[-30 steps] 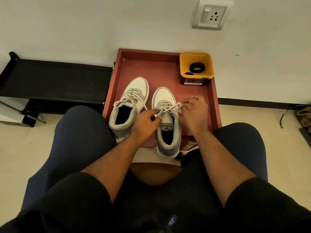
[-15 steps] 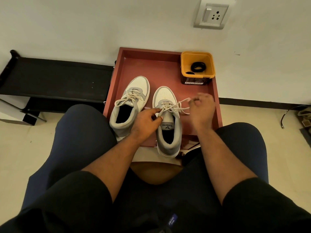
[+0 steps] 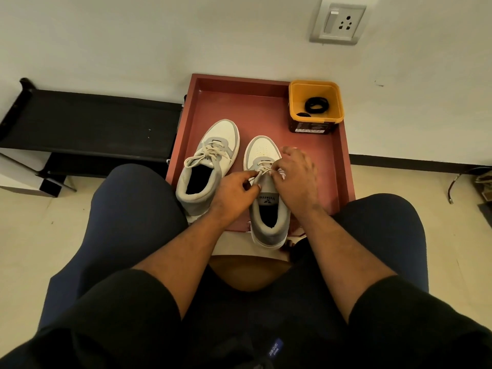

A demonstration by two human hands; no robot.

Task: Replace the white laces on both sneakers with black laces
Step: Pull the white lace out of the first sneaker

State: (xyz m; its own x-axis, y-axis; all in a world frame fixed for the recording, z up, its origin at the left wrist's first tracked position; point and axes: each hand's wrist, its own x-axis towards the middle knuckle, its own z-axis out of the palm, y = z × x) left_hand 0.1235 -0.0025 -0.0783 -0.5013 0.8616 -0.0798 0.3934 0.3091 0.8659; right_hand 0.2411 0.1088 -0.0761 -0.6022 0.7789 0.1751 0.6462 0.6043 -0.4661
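Two white-and-grey sneakers stand side by side on a red tray (image 3: 266,107). The left sneaker (image 3: 210,161) still has its white lace tied. Over the right sneaker (image 3: 269,209) both hands work at the white lace (image 3: 262,170) near the tongue. My left hand (image 3: 234,190) pinches the lace from the left. My right hand (image 3: 295,177) pinches it from the right and hides the shoe's right eyelets. Coiled black laces (image 3: 316,105) lie in a yellow tub (image 3: 315,87) at the tray's far right corner.
A black low rack (image 3: 87,123) runs along the wall left of the tray. A wall socket (image 3: 339,23) sits above. My knees flank the tray on a tiled floor (image 3: 458,249). A cable end (image 3: 452,187) lies at the far right.
My right hand has come back left from the tray's right side onto the lace over the right sneaker. The lace end it had pulled out sideways is no longer stretched. My left hand stays put.
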